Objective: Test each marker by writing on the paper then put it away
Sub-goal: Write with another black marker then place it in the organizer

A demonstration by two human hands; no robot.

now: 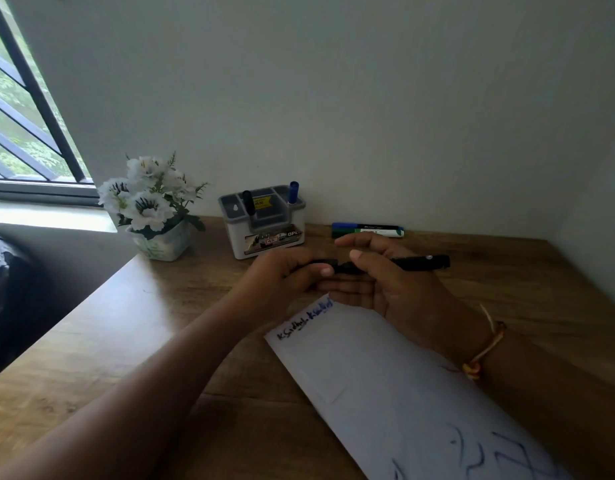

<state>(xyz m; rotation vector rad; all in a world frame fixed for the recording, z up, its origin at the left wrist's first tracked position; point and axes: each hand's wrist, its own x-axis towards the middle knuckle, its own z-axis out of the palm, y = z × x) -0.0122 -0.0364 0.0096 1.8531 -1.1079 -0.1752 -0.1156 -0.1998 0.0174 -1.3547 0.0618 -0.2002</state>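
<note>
My right hand (389,289) grips a black marker (420,263) that lies level above the wooden desk, its tail pointing right. My left hand (285,277) pinches the marker's black cap (325,263) at its left end; a small gap shows between cap and barrel. Both hands hover over the top edge of a white paper sheet (385,382) with black and blue writing on it. A grey and white desk organiser (264,221) at the back holds a black marker (248,201) and a blue marker (293,192). Two more markers, blue (365,226) and green (368,233), lie by the wall.
A pot of white artificial flowers (153,206) stands left of the organiser near the desk's left edge. A barred window (25,126) is at the far left. The wall closes the desk at the back and right. A dark object (1,271) sits below the desk's left side.
</note>
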